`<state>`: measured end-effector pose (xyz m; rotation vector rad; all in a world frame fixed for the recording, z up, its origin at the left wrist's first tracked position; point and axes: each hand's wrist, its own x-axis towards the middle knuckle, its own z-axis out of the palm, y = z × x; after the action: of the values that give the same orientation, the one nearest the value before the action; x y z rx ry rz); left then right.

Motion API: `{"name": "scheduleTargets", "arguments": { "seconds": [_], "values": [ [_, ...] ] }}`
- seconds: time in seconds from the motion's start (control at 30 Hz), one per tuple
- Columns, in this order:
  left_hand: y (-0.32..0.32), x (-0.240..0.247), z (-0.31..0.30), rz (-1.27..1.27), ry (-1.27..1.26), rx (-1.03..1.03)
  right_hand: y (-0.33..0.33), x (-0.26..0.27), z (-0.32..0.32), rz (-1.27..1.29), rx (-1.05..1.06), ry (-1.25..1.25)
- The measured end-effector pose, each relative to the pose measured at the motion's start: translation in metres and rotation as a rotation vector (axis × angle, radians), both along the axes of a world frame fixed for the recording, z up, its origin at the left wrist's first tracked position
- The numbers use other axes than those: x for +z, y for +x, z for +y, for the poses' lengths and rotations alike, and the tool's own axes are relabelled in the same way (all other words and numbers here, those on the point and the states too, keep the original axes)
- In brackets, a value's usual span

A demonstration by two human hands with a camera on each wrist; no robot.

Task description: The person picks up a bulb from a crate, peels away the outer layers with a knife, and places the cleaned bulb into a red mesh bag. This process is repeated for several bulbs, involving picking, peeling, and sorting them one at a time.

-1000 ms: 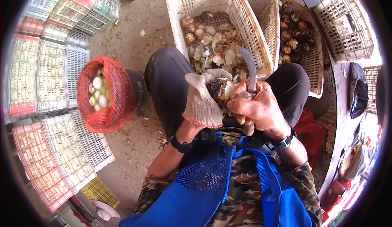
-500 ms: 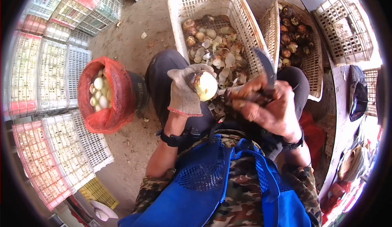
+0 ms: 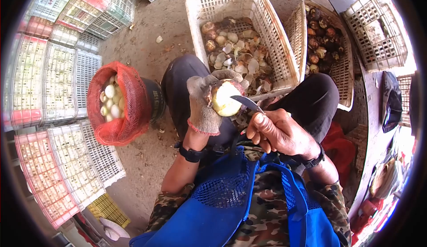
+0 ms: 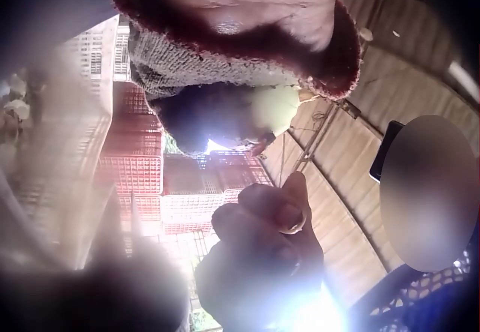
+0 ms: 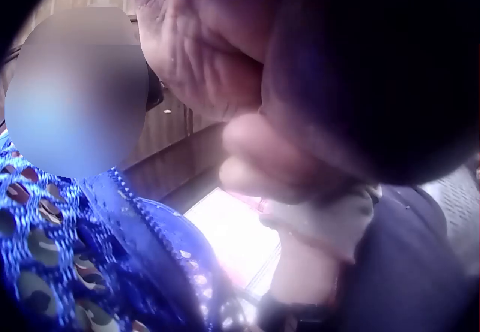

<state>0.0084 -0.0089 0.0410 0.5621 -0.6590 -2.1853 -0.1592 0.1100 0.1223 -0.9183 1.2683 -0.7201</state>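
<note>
The gloved left hand (image 3: 205,104) is clamped round a pale, mostly peeled bulb (image 3: 224,98), held above the lap just before the near rim of a white crate (image 3: 278,38) of peelings. The bare right hand (image 3: 278,133) grips a knife (image 3: 246,102), its curved blade tip against the bulb. The hands are close but apart. A red net bag (image 3: 129,109) of white bulbs stands left; a second crate (image 3: 343,71) of dark bulbs lies right.
</note>
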Motion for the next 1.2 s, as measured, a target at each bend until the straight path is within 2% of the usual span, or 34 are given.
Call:
{"name": "scheduleTargets", "arguments": {
  "seconds": [0.07, 0.2, 0.27, 0.37, 0.5, 0.67, 0.77, 0.87, 0.97, 1.07, 1.1, 1.2],
  "values": [
    [0.001, 0.001, -0.003, 0.009, -0.004, -0.063, -0.002, -0.003, -0.001, 0.011, 0.014, 0.045],
    [0.004, -0.006, -0.004, -0.001, 0.0, -0.11, -0.009, -0.009, -0.002, -0.123, 0.066, 0.115],
    [0.009, -0.015, -0.009, -0.013, 0.032, -0.179, -0.009, -0.009, -0.002, -0.11, 0.094, 0.12],
    [0.008, -0.012, -0.006, -0.112, -0.035, -0.137, -0.006, -0.011, -0.001, -0.083, 0.073, 0.09],
    [0.007, -0.003, -0.004, -0.098, -0.06, -0.141, -0.003, -0.011, 0.001, -0.033, 0.044, 0.066],
    [0.006, -0.001, -0.002, -0.199, -0.116, -0.145, -0.004, -0.011, -0.001, -0.014, 0.113, 0.112],
    [0.008, 0.004, -0.002, -0.182, -0.096, -0.232, -0.007, -0.012, -0.005, 0.032, 0.185, 0.135],
    [0.006, 0.007, -0.001, -0.288, -0.28, -0.204, -0.009, -0.017, -0.006, 0.016, 0.21, 0.165],
    [0.004, 0.0, 0.003, -0.194, -0.131, -0.163, -0.005, -0.015, -0.005, -0.053, 0.168, 0.23],
    [-0.004, -0.002, 0.011, -0.127, -0.134, -0.043, 0.005, -0.016, -0.002, -0.085, 0.106, 0.251],
    [-0.005, -0.008, 0.013, -0.036, -0.097, -0.018, 0.007, -0.018, 0.0, -0.1, 0.088, 0.248],
    [-0.017, -0.017, 0.028, -0.097, -0.176, 0.139, 0.011, -0.025, 0.003, -0.15, 0.04, 0.231]
  ]
}}
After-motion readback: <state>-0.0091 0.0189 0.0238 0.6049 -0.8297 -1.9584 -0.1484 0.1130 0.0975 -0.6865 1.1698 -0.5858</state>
